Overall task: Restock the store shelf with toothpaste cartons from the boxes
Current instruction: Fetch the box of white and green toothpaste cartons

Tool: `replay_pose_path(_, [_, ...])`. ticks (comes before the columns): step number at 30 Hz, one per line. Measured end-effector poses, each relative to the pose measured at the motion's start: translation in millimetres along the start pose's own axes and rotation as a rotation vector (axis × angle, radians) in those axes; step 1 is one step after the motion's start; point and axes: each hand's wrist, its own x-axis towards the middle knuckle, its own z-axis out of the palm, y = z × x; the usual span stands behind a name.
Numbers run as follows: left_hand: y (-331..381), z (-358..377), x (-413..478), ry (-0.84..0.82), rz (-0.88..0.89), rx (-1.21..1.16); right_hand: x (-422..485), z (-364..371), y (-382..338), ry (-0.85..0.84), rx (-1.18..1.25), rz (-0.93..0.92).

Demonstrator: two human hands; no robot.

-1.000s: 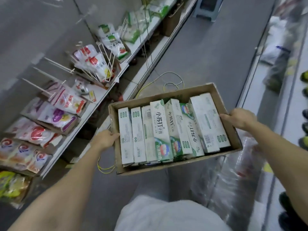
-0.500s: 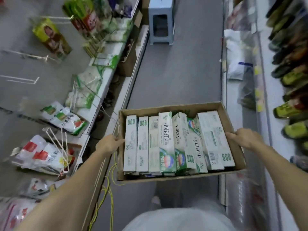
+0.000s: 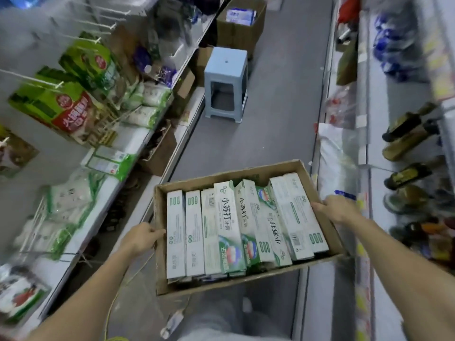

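Observation:
A shallow brown cardboard box (image 3: 248, 169) is carried in the air above the aisle floor. Several white and green toothpaste cartons (image 3: 229, 225) lie side by side in it, long sides running front to back. My left hand (image 3: 140, 238) grips the box's left wall, thumb over the rim. My right hand (image 3: 336, 209) grips the right wall, fingers curled over its edge.
Shelves with hanging bagged goods (image 3: 73, 99) run along the left. Dark bottles (image 3: 406, 134) lie on the shelf at the right. A light blue plastic stool (image 3: 226, 80) stands in the aisle ahead, with an open cardboard box (image 3: 240, 23) behind it. A yellow cable (image 3: 109, 313) trails on the floor.
The view has moved forward along the aisle with the box held in both hands. The blue stool is now closer, and other shelf goods pass on the left.

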Motion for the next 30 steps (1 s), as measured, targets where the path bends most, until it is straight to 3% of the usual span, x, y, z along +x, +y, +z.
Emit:
replay_pose_path(13, [253.1, -198.7, 296.0, 0.056, -0.059, 0.019, 363.8, -254.9, -58.0, 0.094, 0.022, 0.008])
replay_pose_path(20, [360.2, -269.4, 416.4, 0.130, -0.191, -0.088, 585.4, -415.7, -126.0, 0.105, -0.112, -0.164])
replay_pose_path(30, [463.1, -285.2, 543.8, 0.135, -0.506, -0.472, 835.2, -581.6, -279.0, 0.062, -0.375, -0.493])
